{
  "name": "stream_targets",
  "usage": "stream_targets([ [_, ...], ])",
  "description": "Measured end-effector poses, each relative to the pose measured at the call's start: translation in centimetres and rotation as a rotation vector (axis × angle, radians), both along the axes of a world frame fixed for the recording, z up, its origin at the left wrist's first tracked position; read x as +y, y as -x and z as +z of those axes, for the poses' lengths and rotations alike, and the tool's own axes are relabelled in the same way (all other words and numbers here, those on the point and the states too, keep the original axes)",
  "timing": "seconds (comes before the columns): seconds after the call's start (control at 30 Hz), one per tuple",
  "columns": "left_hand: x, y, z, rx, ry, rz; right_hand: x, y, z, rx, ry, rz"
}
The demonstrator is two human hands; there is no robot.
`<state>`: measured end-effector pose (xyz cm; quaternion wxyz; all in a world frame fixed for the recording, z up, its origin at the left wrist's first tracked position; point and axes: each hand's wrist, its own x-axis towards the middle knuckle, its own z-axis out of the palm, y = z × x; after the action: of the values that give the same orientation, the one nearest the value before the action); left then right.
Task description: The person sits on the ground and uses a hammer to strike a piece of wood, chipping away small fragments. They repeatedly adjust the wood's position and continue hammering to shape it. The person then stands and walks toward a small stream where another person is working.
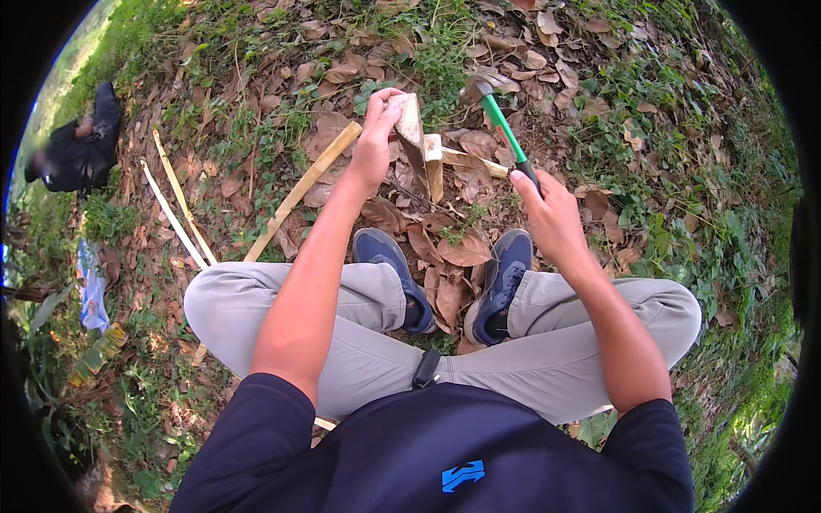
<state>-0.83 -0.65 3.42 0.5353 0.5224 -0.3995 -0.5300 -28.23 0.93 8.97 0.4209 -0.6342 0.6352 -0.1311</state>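
My left hand (375,144) is closed around the edge of a flat, pale-topped piece of wood (410,120), its lower end slanting down toward the leaves. Right beside that piece stands a short wooden stake (435,175), upright on the ground; whether the two touch I cannot tell. My right hand (552,214) grips the black end of a claw hammer (501,124) with a green shaft. The hammer's metal head points up and away, to the right of the stake and apart from it. A light wooden strip (483,162) lies behind the stake.
A long wooden strip (299,197) slants beside my left forearm, and two thinner strips (178,201) lie farther left. My blue shoes (500,286) are close before the stake. A person in dark clothes (81,145) is at the far left, above a blue plastic bag (91,286). Dry leaves cover the ground.
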Motion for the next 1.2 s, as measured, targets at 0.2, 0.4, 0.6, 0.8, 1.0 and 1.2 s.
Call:
stream_targets([
  [0.2, 0.1, -0.7, -0.7, -0.042, 0.086, -0.053, -1.0, 0.9, 2.3, 0.262, 0.158, 0.150],
  [0.4, -0.1, -0.4, -1.0, 0.040, 0.081, 0.007, 0.5, 0.4, 1.1, 0.230, 0.148, 0.183],
  [0.6, -0.2, -0.6, -1.6, 0.030, 0.062, -0.005, 0.7, -0.7, -0.3, 0.196, 0.192, 0.145],
  [0.8, 0.1, -0.5, -0.9, 0.007, 0.071, -0.018, 0.6, -0.6, -0.7, 0.229, 0.209, 0.130],
  [1.0, 0.2, -0.2, -0.5, 0.004, 0.060, -0.059, -1.0, 0.0, 1.0, 0.326, 0.344, 0.178],
  [1.2, 0.7, 1.0, 1.4, -0.131, 0.072, -0.159, -1.5, 1.4, 2.7, 0.405, 0.544, 0.235],
])
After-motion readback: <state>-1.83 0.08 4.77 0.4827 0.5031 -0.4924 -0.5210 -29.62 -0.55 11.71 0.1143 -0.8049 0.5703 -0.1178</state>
